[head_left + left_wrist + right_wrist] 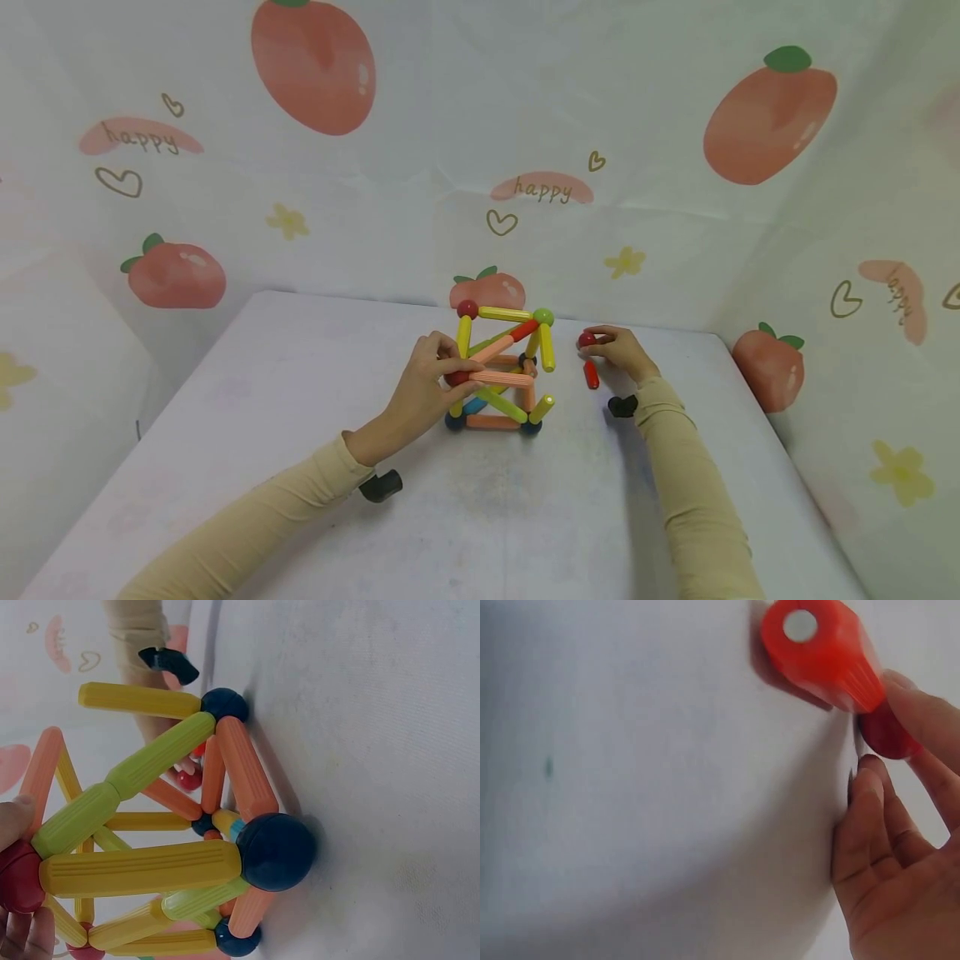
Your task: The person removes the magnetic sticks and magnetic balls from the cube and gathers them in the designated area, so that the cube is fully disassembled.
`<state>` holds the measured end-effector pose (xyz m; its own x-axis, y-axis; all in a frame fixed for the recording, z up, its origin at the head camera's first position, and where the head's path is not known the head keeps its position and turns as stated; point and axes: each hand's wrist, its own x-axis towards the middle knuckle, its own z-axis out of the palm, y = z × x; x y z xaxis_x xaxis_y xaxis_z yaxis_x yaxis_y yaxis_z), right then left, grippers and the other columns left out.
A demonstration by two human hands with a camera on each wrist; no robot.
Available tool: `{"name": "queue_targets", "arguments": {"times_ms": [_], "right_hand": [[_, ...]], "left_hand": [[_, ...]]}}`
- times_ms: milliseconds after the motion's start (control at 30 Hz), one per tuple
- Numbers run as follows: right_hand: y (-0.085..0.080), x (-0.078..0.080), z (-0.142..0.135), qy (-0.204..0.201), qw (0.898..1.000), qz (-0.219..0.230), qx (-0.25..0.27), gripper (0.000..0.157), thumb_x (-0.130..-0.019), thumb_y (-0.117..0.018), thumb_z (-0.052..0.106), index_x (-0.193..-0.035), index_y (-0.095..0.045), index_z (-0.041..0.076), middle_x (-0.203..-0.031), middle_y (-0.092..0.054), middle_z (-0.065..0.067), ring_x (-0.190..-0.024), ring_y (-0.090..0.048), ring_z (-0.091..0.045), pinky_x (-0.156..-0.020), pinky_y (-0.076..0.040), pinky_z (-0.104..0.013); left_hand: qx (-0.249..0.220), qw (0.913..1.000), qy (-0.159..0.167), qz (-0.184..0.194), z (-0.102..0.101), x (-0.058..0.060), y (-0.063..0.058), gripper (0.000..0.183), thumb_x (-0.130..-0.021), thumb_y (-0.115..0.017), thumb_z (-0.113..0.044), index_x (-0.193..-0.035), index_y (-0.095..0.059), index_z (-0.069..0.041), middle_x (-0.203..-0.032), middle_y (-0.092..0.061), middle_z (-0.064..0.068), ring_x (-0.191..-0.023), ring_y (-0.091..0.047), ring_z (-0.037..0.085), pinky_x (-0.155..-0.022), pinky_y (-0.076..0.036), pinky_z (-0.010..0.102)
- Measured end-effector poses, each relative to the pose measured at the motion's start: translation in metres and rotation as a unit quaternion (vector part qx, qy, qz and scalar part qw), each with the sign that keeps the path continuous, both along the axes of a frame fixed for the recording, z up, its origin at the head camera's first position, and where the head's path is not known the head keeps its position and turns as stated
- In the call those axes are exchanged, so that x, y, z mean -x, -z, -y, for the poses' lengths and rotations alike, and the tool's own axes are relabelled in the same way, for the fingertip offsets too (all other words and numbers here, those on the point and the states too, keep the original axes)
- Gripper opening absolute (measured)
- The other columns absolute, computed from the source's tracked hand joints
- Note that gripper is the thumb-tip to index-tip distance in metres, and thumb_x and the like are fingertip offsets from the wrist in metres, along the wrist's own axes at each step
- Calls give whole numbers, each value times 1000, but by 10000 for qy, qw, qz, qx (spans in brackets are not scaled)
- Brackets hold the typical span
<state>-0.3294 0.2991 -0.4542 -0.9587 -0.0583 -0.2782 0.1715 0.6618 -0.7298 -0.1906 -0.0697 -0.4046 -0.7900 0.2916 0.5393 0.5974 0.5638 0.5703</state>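
A frame of magnetic rods and balls [498,422] stands on the table, with yellow, green and salmon rods and dark blue balls at its base. My left hand [429,385] pinches the red ball [21,877] at the frame's near left upper corner. A salmon rod [501,379] reaches right from that ball. To the right of the frame, my right hand [621,350] pinches a loose red ball [587,340] between thumb and fingers. Just nearer to me lies a short red rod [592,375]; the right wrist view shows its pale round end, with the ball close behind it.
The white table [480,533] meets a fruit-printed cloth backdrop [420,167] behind the frame. Black wrist devices [381,487] sit by both sleeves. A green ball [543,317] tops the frame's far right corner, and a yellow rod [542,408] juts from a base ball.
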Motion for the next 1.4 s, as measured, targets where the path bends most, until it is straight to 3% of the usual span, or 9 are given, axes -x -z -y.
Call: {"name": "queue_targets", "arguments": {"times_ms": [233, 433, 533, 633, 733, 900, 1033, 1167, 1400], "right_hand": [[-12, -4, -9, -352, 9992, -135, 153, 62, -93, -69, 26, -148, -45, 13, -141, -51, -25, -101, -60, -28, -90, -50, -32], [-36, -11, -4, -452, 9942, -704, 677, 59, -93, -68, 19, -146, -45, 7, -136, -52, -27, -106, -60, -29, -97, -53, -44], [-54, -17, 8, -557, 9895, -966, 923, 57, -94, -68, 23, -144, -48, 8, -133, -55, -23, -109, -62, -29, -103, -50, -50], [-77, -30, 28, -653, 9868, -999, 1093, 54, -93, -69, 31, -141, -52, 14, -128, -59, -16, -104, -66, -21, -109, -44, -52], [-100, -47, 53, -893, 9840, -972, 1199, 46, -94, -68, 34, -136, -57, 17, -126, -63, -12, -101, -67, -15, -108, -45, -49], [-125, -77, 93, -1661, 9741, -957, 1201, 37, -93, -69, 31, -127, -63, 16, -123, -69, -11, -105, -67, -19, -89, -51, -34], [-131, -95, 118, -2137, 9670, -1023, 939, 36, -91, -72, 30, -124, -67, 14, -120, -71, -6, -107, -67, -19, -91, -52, -34], [-127, -104, 134, -2437, 9620, -1066, 619, 32, -90, -73, 27, -119, -70, 14, -113, -73, -5, -98, -68, -21, -83, -55, -34], [-120, -112, 151, -2553, 9603, -1115, 105, 21, -88, -76, 33, -107, -75, 24, -101, -75, 8, -88, -66, -14, -76, -54, -31]], "left_hand": [[-26, 9999, 49, -106, 0, 0, 1, 20, -78, -84, -19, -97, -80, -15, -97, -50, 3, -92, -42, 17, -71, -38, 24], [-68, 9998, 39, -178, 1, 0, 2, 20, -78, -84, -18, -97, -80, -16, -98, -51, 4, -92, -42, 18, -71, -38, 24], [-89, 9996, 24, -273, 0, 0, 4, 21, -78, -84, -17, -98, -80, -17, -99, -51, 5, -93, -42, 19, -72, -38, 25], [-68, 9996, -14, -283, 0, -1, 6, 23, -78, -84, -18, -101, -78, -16, -101, -51, 6, -95, -41, 20, -73, -38, 25], [-60, 9998, -75, -148, 0, -2, 6, 28, -79, -84, -19, -106, -75, -14, -103, -51, 6, -97, -41, 20, -72, -38, 24], [-166, 9998, -99, 88, 3, -1, 5, 36, -80, -83, -22, -112, -68, -14, -106, -52, 5, -99, -44, 18, -74, -45, 25], [-314, 9994, 7, 174, 9, 2, 6, 38, -81, -83, -24, -113, -64, -13, -108, -55, 5, -101, -50, 17, -81, -50, 29], [-460, 9987, 150, 166, 14, 4, 7, 36, -82, -82, -24, -111, -65, -12, -107, -56, 5, -101, -52, 16, -82, -53, 35], [-570, 9975, 336, 233, 18, 6, 12, 32, -83, -81, -22, -108, -65, -11, -103, -57, 2, -94, -54, 12, -81, -56, 37]]}}
